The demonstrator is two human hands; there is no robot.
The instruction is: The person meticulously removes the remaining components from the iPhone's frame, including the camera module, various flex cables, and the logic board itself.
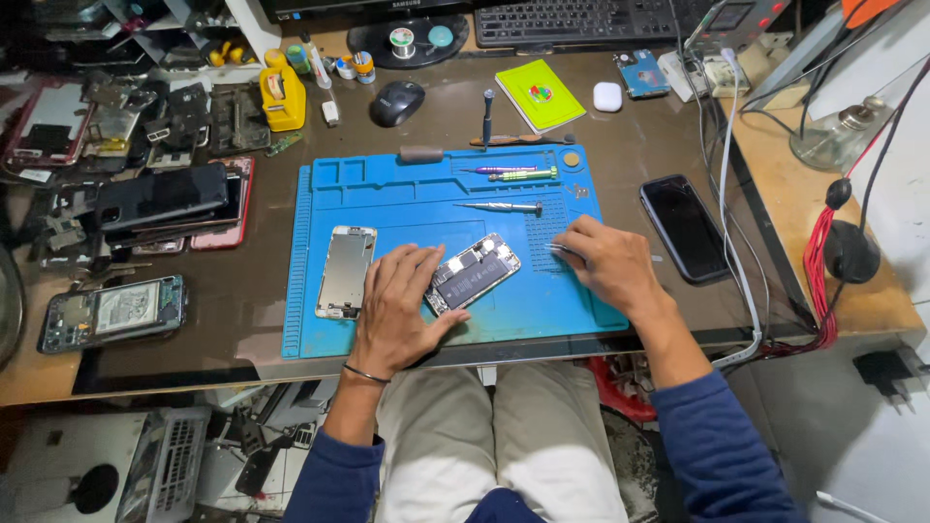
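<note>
An opened phone body (475,272) with its battery and boards showing lies tilted on the blue repair mat (407,199). My left hand (399,308) rests flat on the mat, fingertips touching the phone's left end. My right hand (608,263) sits at the mat's right side, fingers closed on thin metal tweezers (560,249) near the phone's upper end. A detached screen panel (346,270) lies face down to the left of my left hand.
Screwdrivers (504,206) lie on the mat's upper part. A black phone (686,228) sits right of the mat. Stacked phones (165,199) and an opened phone (114,311) crowd the left. A mouse (396,102), yellow bottle (282,97), green notepad (540,94) and keyboard (581,19) stand behind.
</note>
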